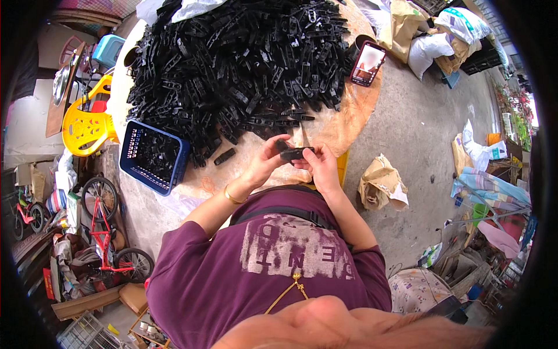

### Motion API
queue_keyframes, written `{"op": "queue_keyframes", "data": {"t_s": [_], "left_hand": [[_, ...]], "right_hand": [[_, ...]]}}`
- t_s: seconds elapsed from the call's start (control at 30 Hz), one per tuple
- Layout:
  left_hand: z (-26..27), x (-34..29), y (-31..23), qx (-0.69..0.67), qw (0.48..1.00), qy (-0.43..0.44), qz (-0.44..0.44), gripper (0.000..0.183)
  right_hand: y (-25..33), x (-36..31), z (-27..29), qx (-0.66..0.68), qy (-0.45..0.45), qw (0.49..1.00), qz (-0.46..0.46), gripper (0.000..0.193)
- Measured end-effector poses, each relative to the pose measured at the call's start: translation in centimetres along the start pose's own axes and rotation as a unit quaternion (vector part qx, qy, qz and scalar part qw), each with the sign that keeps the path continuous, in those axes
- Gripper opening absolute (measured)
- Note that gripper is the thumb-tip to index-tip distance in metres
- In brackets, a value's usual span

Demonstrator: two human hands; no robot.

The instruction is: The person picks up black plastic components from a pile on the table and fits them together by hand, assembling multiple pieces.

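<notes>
From my end, I've got one black part up at the near edge of the table, in front of the shirt. Long axis runs roughly left to right; one end toward the left hand, the other at the right hand. Can't tell front from back. Left fingers bent in narrow around the left end, right thumb and fingers pinching the right end. A dark bit sticks up by the left fingertips; same part or a second one, can't tell. Fingers hide both ends.

Count: two hands, one loose black piece lying slantwise, one blue basket with more inside, one phone. Black pile: too tangled to count, partly covered by white sheeting, cut off at the top.
</notes>
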State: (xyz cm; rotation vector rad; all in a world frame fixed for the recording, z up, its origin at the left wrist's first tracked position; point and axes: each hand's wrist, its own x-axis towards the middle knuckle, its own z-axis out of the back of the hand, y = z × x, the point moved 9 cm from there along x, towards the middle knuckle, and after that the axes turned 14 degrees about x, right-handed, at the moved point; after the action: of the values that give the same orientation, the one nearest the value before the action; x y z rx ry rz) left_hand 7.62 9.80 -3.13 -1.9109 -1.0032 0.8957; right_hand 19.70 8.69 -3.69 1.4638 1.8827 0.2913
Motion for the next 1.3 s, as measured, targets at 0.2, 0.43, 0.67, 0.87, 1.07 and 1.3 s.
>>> {"op": "queue_keyframes", "data": {"t_s": [0.2,0.43,0.67,0.87,1.07,1.3], "left_hand": [[1.8,-0.2,0.3,0.136,0.988,-0.062,-0.03,0.035],[2.1,-0.5,0.3,0.144,0.984,-0.107,0.019,0.035],[2.1,-0.5,-0.3,0.234,0.963,-0.123,0.045,0.034],[1.2,-0.7,-1.8,0.277,0.956,-0.097,0.019,0.033],[1.8,-1.0,-1.1,0.261,0.96,-0.098,0.023,0.033],[1.6,-1.4,-1.3,0.184,0.975,-0.109,0.057,0.034]], "right_hand": [[-0.1,-0.1,0.3,-0.018,-0.022,0.999,-0.021,0.019],[0.1,-0.3,0.5,-0.073,-0.04,0.996,-0.015,0.021],[0.2,-0.5,0.1,-0.072,-0.034,0.996,-0.031,0.021],[0.4,-0.7,-0.1,-0.094,-0.022,0.995,-0.029,0.021],[0.4,-1.0,-0.6,-0.132,-0.008,0.991,0.001,0.021],[1.2,-1.7,-1.8,-0.19,0.02,0.98,0.046,0.02]]}}
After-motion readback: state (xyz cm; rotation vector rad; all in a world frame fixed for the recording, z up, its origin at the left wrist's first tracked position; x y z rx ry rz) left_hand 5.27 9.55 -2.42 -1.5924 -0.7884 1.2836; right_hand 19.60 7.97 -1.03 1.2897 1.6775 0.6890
